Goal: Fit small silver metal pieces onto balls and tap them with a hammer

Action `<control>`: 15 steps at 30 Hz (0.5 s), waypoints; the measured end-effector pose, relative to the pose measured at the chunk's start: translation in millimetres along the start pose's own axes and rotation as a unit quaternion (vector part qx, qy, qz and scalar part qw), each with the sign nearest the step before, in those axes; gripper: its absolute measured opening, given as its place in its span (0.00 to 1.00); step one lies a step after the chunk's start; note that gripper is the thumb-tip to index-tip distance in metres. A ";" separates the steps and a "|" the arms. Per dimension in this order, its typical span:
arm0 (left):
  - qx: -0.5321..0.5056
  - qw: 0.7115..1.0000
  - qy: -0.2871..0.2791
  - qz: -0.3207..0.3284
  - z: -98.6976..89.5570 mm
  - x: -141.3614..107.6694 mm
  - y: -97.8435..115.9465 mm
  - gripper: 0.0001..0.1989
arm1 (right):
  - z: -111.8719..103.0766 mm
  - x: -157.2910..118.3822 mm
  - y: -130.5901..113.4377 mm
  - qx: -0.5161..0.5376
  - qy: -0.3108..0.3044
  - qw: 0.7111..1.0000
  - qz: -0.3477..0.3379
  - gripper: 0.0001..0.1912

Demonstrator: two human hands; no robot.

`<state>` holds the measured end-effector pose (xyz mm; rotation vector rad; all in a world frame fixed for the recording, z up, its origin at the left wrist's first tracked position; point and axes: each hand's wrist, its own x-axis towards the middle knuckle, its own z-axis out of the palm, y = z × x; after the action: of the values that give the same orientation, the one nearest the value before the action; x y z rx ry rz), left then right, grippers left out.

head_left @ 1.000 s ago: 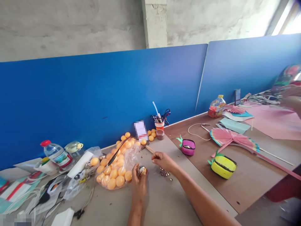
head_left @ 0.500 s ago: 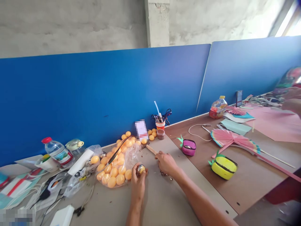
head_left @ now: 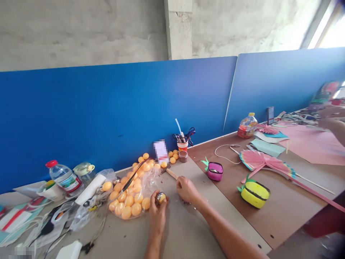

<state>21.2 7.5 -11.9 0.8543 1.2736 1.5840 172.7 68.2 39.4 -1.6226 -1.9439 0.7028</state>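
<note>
My left hand (head_left: 158,208) is closed round an orange ball (head_left: 161,197) partly covered with shiny metallic pieces. To its right, my right hand (head_left: 185,189) grips the wooden handle of a small hammer (head_left: 171,174), whose dark head points away toward the divider. Several small shiny pieces (head_left: 194,207) lie on the table beneath my right wrist, partly hidden by it. Left of my left hand, a clear plastic bag (head_left: 129,201) full of orange balls rests on the table.
A purple pouch (head_left: 215,171) and a yellow pouch (head_left: 255,194) stand to the right, near a pink paper fan (head_left: 265,160). A cup of pens (head_left: 182,145) stands by the blue divider. Bottles (head_left: 65,178) and cables crowd the left. Another person's hand (head_left: 332,117) is at far right.
The view has shifted slightly, so most things sit a little lower and further left. My right hand has drawn together on the handle; my left still holds the ball.
</note>
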 end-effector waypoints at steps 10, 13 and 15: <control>0.085 0.996 0.010 0.038 -1.1 -3.9 5.0 0.26 | 20.9 1.3 -4.6 0.441 -0.110 0.890 0.046 0.10; 0.089 0.995 0.007 0.042 -2.7 -2.8 3.6 0.28 | 17.1 -0.9 -5.7 0.540 -0.178 0.822 0.045 0.16; 0.090 0.995 0.008 0.040 -3.0 -2.3 3.3 0.30 | 12.7 -3.8 -7.9 0.570 -0.216 0.791 0.047 0.17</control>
<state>18.5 4.0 -9.4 1.0174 1.4249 1.5591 159.0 62.4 35.2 -0.7825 -1.1399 1.9301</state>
